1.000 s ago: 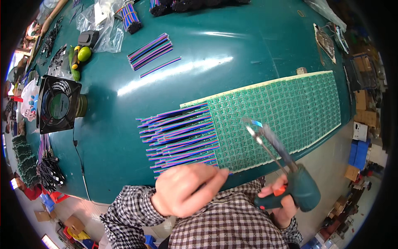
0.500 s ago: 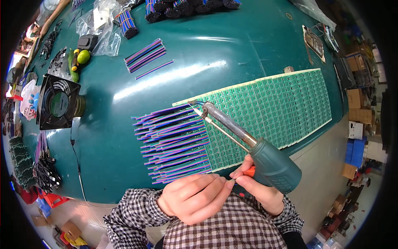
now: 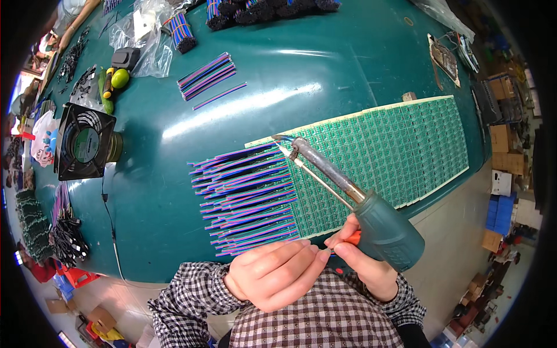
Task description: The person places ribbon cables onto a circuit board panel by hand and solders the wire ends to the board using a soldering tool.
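Observation:
My right hand [image 3: 371,268] is closed round a soldering gun [image 3: 390,235] with a green handle, an orange-red trigger and a thin feed tube beside its metal barrel. The gun's bent tip is over the far left corner of a green circuit board panel [image 3: 377,153], near the ends of the wires; I cannot tell if it touches. Rows of blue, pink and black wires [image 3: 249,197] lie along the panel's left edge. My left hand [image 3: 278,274] is closed, its fingertips pinched against my right fingertips beside the trigger. What they pinch is too small to make out.
Loose wires [image 3: 208,75] lie farther back on the green table [image 3: 156,232]. At the left stands a black fan [image 3: 86,142] with its cord. Behind it are a green fruit [image 3: 120,78], a yellow-black tool [image 3: 108,83] and plastic bags [image 3: 152,49]. Wire bundles [image 3: 255,13] line the back.
The soldering gun's tip has shifted slightly right and away over the panel's corner. Both hands stay together near the trigger, with little movement. The whole view has shifted a little.

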Tool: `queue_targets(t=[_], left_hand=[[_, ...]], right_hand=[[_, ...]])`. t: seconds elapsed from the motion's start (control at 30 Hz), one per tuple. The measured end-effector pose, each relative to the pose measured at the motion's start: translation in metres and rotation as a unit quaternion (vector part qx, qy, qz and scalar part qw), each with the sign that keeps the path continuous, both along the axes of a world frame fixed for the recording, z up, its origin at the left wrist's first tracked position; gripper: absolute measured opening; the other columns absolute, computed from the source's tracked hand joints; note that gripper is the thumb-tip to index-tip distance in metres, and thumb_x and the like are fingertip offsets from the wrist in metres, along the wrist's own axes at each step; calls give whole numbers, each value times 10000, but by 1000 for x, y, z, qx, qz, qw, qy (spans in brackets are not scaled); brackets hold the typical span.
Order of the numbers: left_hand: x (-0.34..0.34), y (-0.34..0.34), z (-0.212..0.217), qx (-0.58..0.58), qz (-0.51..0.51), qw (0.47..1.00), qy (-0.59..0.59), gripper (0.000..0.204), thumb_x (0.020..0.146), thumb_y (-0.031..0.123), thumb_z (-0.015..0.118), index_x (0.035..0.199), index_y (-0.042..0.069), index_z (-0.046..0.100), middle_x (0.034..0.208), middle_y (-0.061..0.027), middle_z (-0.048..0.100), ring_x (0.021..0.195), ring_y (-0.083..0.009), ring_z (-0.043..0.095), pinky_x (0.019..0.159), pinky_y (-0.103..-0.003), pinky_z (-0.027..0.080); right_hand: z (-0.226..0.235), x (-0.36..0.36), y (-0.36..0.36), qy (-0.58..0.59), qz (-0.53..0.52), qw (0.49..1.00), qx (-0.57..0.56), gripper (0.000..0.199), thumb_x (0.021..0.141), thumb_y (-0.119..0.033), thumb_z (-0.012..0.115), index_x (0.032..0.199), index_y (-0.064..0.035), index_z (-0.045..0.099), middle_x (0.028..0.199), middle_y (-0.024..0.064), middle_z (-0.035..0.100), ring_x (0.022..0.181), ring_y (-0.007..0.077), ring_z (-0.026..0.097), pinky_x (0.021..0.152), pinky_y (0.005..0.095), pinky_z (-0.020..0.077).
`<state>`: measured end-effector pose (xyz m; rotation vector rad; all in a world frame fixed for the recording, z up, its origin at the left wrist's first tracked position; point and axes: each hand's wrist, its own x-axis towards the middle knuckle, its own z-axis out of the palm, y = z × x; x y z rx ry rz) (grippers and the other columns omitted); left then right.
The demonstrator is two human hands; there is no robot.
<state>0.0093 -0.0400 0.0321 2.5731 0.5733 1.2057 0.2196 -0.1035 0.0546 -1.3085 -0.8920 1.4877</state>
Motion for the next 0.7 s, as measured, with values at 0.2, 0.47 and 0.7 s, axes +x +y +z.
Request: queue_targets(t=[0.2,0.47,0.7], left_hand=[[-21,12,11,-69,38,995,65,307,733,44,735,1025,-40,778,964,-107,706,821,-214,709,729,-285,596],[-9,22,-22,-93,77,982,145,371,721,79,735,1087,26,773,979,-71,684,798,-188,690,608,-283,550],[-8,25,-24,-82,80,982,152,377,712,89,737,1081,19,770,975,-71,676,782,-182,676,597,-273,540]], right_hand=[[0,7,-17,11,-119,992,-40,418,937,-38,680,1317,33,519,1075,129,620,954,262,713,890,466,611],[-3,24,-63,-10,-103,994,-35,654,978,-443,695,1346,63,505,1175,185,600,1088,314,704,933,476,643],[-3,34,-86,-56,-90,990,-88,635,915,-412,791,1282,52,562,1228,214,639,1136,317,668,979,487,593]])
